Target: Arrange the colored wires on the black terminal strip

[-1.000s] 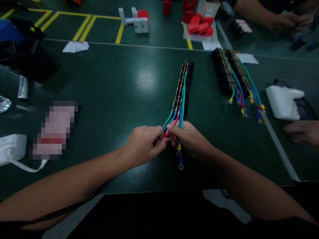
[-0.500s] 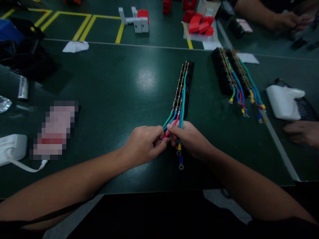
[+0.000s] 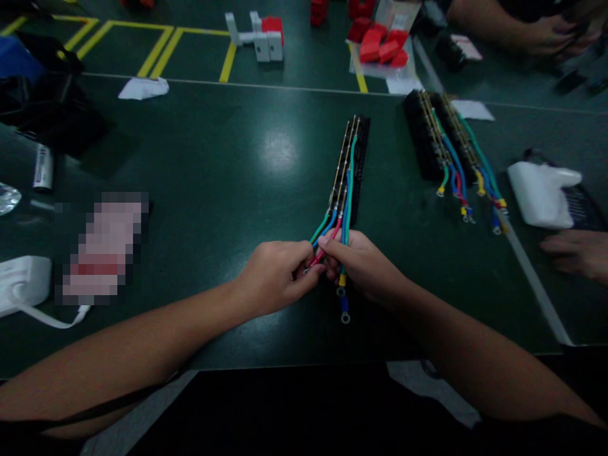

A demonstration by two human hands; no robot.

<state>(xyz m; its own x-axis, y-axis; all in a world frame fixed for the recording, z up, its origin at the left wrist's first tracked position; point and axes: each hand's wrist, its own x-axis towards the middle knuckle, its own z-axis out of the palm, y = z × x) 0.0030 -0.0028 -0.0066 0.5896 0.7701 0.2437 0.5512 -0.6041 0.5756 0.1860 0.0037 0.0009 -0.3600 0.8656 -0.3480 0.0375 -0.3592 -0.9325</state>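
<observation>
Left grip (image 3: 275, 275): fingers curled in, with thumb and forefinger pinched together on the red wire (image 3: 333, 239) near its free end.
Right grip (image 3: 363, 263): closed around the wire bundle (image 3: 346, 206), fingertips touching those of the left grip.
Red wire: ran from the bundle down into the gap between the two grips, where its end was hidden.
Wire bundle: green, blue and red leads lay along the terminal strip (image 3: 358, 155) and fanned out just above the hands.
Loose ends: a yellow-sleeved terminal (image 3: 342, 279) and a blue ring terminal (image 3: 344, 314) hung below the right grip, above the near edge of the counter (image 3: 228, 171).
Terminal strip: long, black and narrow, it lay flat near the middle of the counter, pointing away from the person.
Finished strips (image 3: 434, 136): two more black strips with coloured leads lay side by side to the right, well apart from the hands.
White tool (image 3: 539, 193): lay further right, with another person's hand (image 3: 577, 253) just below it.
Far side: red blocks (image 3: 380, 47) sat on a clear bag, white and red blocks (image 3: 263, 35) to their left, beside yellow floor-style lines (image 3: 156, 54).
Left side: a paper scrap (image 3: 142, 88), a small tube (image 3: 42, 168) and a white device (image 3: 21, 285) lay there.
</observation>
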